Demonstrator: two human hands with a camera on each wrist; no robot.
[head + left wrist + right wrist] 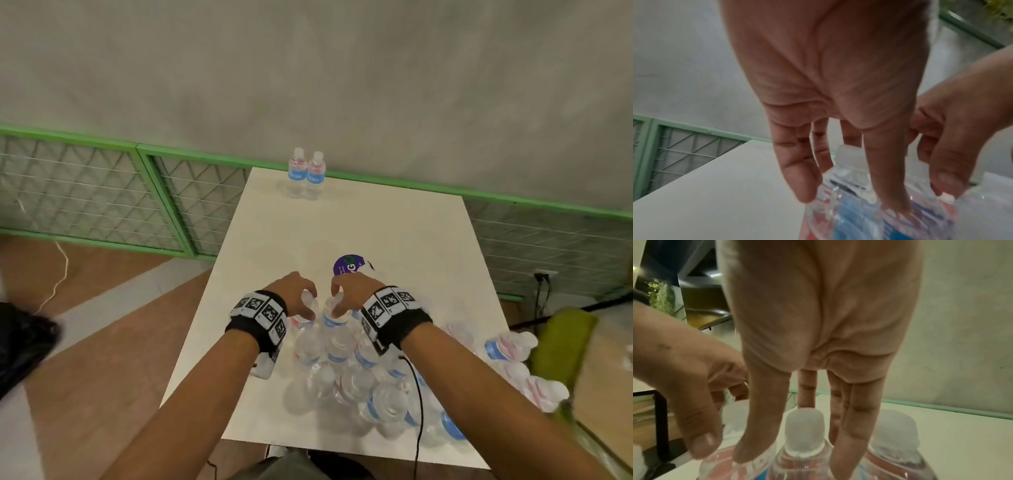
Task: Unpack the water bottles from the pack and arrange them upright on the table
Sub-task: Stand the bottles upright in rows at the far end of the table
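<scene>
Both forearms reach over the near edge of the white table: left hand and right hand each have fingers curled round the neck of an upright bottle in the shrink-wrapped water bottle pack at the near right. Two unpacked bottles stand upright, touching, at the far edge. Purple-labelled wrap lies just beyond the hands.

From where I stand, the left hand and right hand cover the caps and shoulders of the two front bottles, so whether the fingers actually close on them cannot be told. The pack of bottles blurs into one clear mass (no counting them), its wrap indistinct. The purple label behind the hands is half hidden, its lettering unreadable.
</scene>
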